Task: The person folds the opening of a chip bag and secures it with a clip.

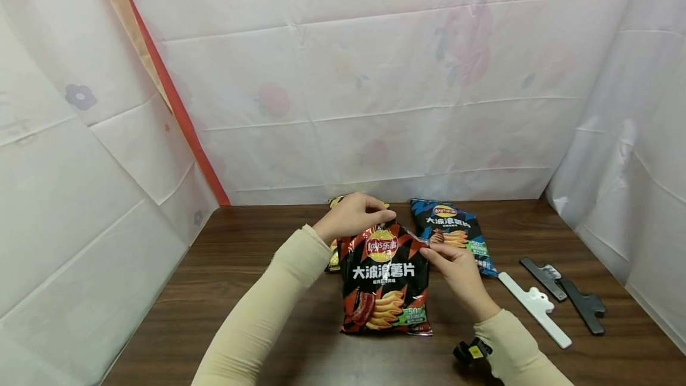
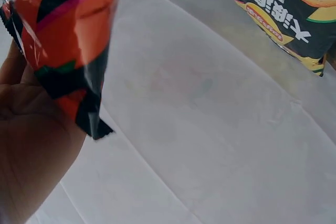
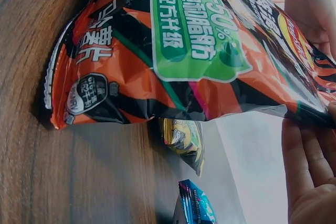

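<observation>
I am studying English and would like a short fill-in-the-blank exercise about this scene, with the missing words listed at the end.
1. Of the blue chip bag, the yellow chip bag and the red chip bag, the left hand and the right hand both hold the ____ one.
2. The hand nearer to the blue chip bag is the ____ one.
3. Near two dark clips lies a third clip, coloured ____.

Missing words: red; right; white.

Red-black chip bag: "Lay's 乐事" in the yellow oval, "大波浪薯片" in white below. Its green panel: "50%", "饱和脂肪", "配方升级". "薯片" also near one end, per right wrist view. Blue-black bag: same brand and product name, "50" on green. Yellow-black bag: "大波浪" inverted in left wrist view, string cropped by frame. Fine print on all: too small.
</observation>
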Available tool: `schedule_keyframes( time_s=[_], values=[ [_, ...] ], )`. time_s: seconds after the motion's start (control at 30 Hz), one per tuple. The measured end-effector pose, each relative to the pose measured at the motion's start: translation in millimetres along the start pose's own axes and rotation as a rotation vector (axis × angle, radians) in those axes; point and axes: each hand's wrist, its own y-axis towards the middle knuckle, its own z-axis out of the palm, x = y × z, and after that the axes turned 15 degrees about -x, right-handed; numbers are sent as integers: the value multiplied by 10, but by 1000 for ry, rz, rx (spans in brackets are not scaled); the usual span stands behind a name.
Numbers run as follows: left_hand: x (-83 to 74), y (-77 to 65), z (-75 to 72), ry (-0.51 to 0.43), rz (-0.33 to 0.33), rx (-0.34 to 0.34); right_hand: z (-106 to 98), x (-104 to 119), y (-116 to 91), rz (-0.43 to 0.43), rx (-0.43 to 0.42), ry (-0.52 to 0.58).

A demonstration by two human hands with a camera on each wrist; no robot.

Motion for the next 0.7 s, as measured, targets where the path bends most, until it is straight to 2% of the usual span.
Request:
schedule_keyframes(
  time_s=[0.27, 0.47, 0.7],
  values=[
    [-79, 26, 18, 7, 7, -11, 7, 12, -1, 0, 3, -3],
    [-88, 32, 20, 12, -9, -6, 5, 28, -13, -10, -6, -19],
    [-79, 14, 4, 34, -18, 19, 0, 27, -22, 10, 7, 12]
  ],
)
